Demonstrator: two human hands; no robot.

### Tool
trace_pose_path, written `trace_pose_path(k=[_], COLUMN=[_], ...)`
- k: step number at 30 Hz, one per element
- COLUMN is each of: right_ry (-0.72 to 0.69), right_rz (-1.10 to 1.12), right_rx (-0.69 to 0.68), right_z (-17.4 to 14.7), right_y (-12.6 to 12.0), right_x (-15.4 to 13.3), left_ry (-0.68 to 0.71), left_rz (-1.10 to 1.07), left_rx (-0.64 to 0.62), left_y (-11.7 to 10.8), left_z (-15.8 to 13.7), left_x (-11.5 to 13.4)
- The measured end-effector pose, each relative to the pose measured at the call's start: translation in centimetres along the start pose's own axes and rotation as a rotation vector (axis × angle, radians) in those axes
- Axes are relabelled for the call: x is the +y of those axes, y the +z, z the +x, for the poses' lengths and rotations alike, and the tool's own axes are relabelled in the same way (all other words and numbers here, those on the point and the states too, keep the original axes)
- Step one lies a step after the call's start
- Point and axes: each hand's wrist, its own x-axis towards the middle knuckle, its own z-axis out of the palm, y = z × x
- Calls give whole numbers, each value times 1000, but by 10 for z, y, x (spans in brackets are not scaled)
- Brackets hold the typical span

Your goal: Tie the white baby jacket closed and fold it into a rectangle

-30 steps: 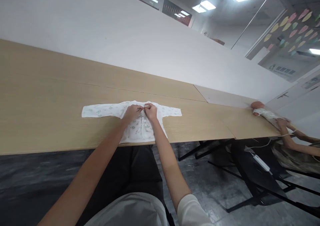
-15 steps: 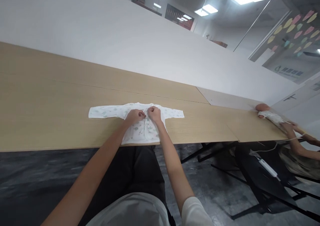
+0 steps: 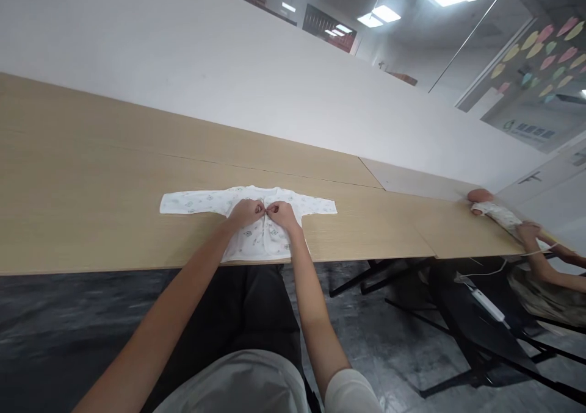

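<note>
A small white baby shirt [image 3: 196, 202] with a sparse print lies spread on the table, its sleeves stretched out to both sides and its hem near the front edge. My left hand [image 3: 247, 212] pinches the cloth at the front opening, just below the neckline. Close against it, my right hand [image 3: 281, 212] pinches the opening's other side. The fingertips of both hands almost meet over the middle seam. Whatever small fastener may be between them is too small to make out.
The long wooden table [image 3: 91, 175] runs along a white wall [image 3: 160, 65]. At the far right, a co-worker's hands [image 3: 528, 233] touch a doll [image 3: 497, 213] in white clothing. Black chairs [image 3: 476, 327] stand below, one with a white power strip [image 3: 489, 305] on it.
My right hand has moved slightly left and down, so its fingertips now meet those of my left hand at the shirt's front opening. The left hand has hardly moved.
</note>
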Motion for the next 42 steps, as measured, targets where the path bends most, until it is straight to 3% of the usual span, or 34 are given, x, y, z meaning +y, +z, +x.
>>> trace_pose_path(k=[8, 15, 23, 28, 34, 39, 42], right_ry=[53, 18, -7, -42, -45, -28, -30], right_rz=[-36, -24, 27, 65, 58, 45, -51], right_rx=[-25, 56, 116, 104, -13, -1, 34], right_z=[1, -1, -4, -9, -9, -9, -24], right_y=[-2, 4, 1, -1, -1, -4, -10], right_x=[-3, -4, -11, -13, -12, -8, -9], left_ry=[-17, 18, -34, -60, -56, -35, 14], left_rz=[-19, -134, -234, -285, -300, -271, -215], left_rx=[-12, -38, 1, 32, 16, 32, -20], left_y=[0, 3, 8, 9, 8, 2, -5], left_z=[0, 2, 6, 7, 6, -8, -25], left_x=[1, -2, -5, -5, -3, 1, 6])
